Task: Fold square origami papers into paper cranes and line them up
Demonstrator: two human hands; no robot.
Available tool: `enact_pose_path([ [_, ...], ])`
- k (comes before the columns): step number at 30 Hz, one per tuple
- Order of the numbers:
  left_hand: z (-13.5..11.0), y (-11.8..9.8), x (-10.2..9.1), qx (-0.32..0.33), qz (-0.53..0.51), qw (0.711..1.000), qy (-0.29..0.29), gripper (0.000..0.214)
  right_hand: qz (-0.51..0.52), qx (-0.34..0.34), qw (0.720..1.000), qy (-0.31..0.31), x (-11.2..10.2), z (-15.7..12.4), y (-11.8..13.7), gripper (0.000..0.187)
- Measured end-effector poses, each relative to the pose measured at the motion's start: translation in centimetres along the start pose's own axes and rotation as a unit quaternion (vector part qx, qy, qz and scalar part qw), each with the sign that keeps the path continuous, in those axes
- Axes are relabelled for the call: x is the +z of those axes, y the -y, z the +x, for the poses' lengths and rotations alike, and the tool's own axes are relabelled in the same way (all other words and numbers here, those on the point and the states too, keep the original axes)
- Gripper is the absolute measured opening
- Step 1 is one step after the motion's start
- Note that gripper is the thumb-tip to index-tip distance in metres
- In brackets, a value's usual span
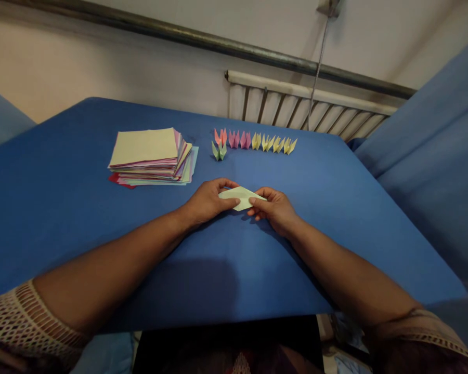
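A pale green piece of folded paper (239,193), shaped like a long flat diamond, is held just above the blue table. My left hand (212,200) grips its left end, thumb on top and fingers behind. On the opposite end, my right hand (275,208) pinches the paper between thumb and fingers. Beyond my hands stands a row of small origami cranes in orange, pink and yellow, among them a pink crane (245,140) and a yellow crane (268,143). One green crane (219,151) sits in front of the row's left end.
To the left lies a thick, uneven stack of coloured paper (144,148) with a pale yellow sheet on top. A blue cloth covers the table (296,270). Behind it are a white radiator (273,106) and a wall pipe (203,36). Blue curtain (432,130) hangs at right.
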State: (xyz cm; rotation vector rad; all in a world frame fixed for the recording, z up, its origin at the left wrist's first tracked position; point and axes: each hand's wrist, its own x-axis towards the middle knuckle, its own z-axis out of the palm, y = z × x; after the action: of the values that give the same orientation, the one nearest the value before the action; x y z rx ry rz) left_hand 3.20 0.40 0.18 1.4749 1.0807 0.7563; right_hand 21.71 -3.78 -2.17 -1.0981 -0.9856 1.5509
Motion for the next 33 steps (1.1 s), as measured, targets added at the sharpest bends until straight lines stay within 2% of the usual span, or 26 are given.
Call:
enact_pose_path([
  [3,0.1,0.1,-0.2,-0.021,-0.103,0.994,-0.041,0.044,0.024,0.004,0.999,-0.026,0.0,0.2,-0.1,0.032],
  [7,-0.1,0.3,0.3,-0.033,-0.209,0.977,-0.002,0.048,0.060,0.007,0.997,-0.056,0.2,0.4,-0.2,0.025],
  [11,-0.5,0.4,1.5,-0.001,-0.198,0.980,0.026,0.052,0.058,-0.005,0.998,-0.039,0.5,0.3,-0.2,0.024],
  [17,-0.5,0.5,1.7,0.013,-0.149,0.988,-0.043,0.037,-0.011,-0.010,1.000,0.019,1.0,0.1,-0.5,0.023],
  [19,-0.4,0.6,1.4,0.005,-0.134,0.990,-0.053,0.030,-0.030,-0.002,0.999,0.038,1.1,0.0,-0.5,0.022],
  [22,-0.3,0.7,1.1,-0.003,-0.156,0.986,-0.055,0.032,-0.036,-0.001,0.998,0.057,1.0,-0.1,-0.3,0.025],
  [28,-0.4,0.7,1.2,-0.025,-0.156,0.987,-0.013,0.032,0.000,-0.024,1.000,0.012,0.8,-0.2,-0.2,0.043],
  [33,-0.8,0.5,1.5,-0.023,-0.140,0.989,0.030,0.040,0.018,-0.013,0.999,-0.032,0.7,0.2,-0.2,0.039],
])
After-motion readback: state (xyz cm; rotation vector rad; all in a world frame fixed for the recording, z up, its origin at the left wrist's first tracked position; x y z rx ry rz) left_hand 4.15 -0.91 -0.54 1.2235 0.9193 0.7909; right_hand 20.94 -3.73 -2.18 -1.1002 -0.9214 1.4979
